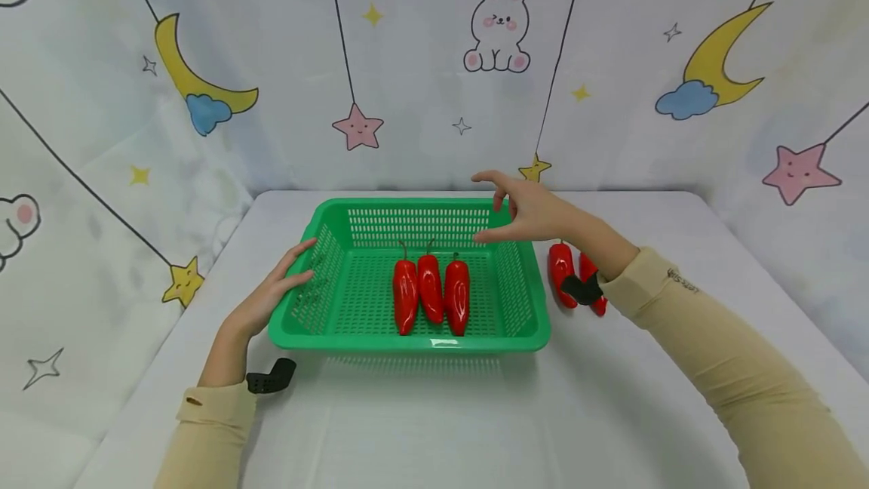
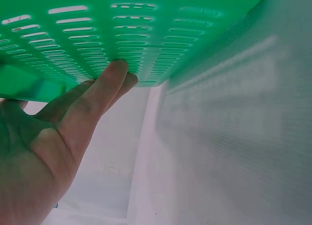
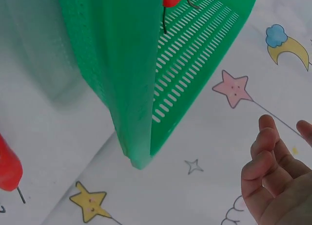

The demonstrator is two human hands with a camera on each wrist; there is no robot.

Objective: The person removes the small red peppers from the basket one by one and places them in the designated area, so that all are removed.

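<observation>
A green plastic basket with slotted walls stands on the table. Three red chili peppers lie side by side in it, stems toward the back. My left hand holds the basket's left side; in the left wrist view its fingers lie against the outer wall, below the rim. Over the basket's back right corner hovers my right hand, thumb and fingers spread apart, nothing between them. To the right of the basket, two more red peppers lie on the table, one partly hidden by the right wrist.
The white-covered table spreads around the basket. Behind it hangs a pale cloth printed with moons, stars and a rabbit. A dark wrist device sits at the left cuff, another at the right.
</observation>
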